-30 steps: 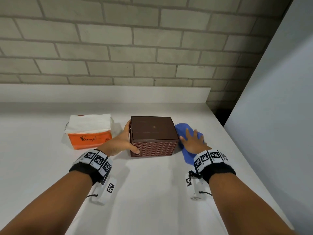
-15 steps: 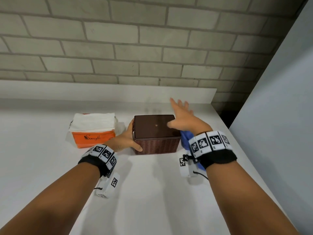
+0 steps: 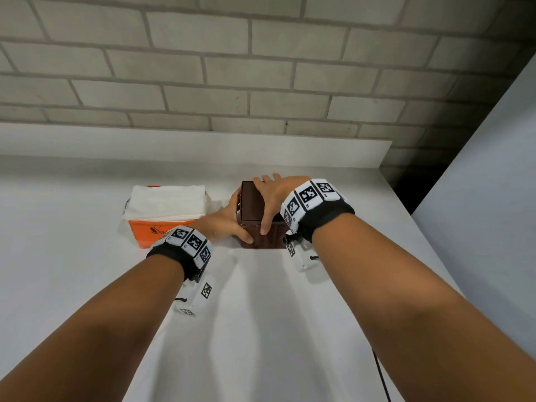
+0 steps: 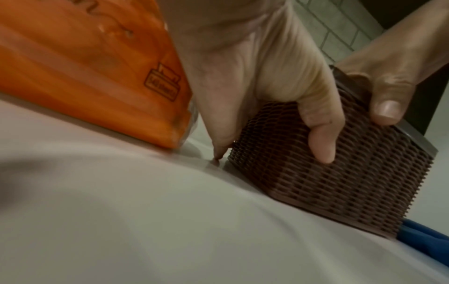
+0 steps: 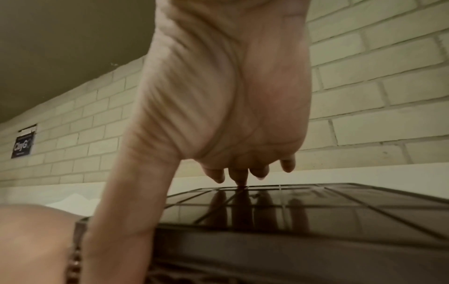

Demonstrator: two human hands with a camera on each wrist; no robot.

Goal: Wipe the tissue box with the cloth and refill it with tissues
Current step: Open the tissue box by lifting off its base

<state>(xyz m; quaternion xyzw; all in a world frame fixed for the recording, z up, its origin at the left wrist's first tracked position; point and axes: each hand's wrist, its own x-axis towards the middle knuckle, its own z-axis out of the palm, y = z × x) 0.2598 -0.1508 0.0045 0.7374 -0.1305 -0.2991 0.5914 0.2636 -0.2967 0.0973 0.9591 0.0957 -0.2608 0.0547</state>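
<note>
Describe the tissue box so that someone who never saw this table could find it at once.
On the white table below the brick wall, look between the person's two hands. The tissue box is the dark brown cube with woven sides and a glossy flat lid, unlike the orange tissue pack beside it.

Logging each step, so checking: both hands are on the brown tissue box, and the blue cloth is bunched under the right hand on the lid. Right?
Not quite. Both the left hand and the right hand are on the brown tissue box, but the right hand holds no cloth. The left wrist view shows the blue cloth lying on the table beside the box's base.
</note>
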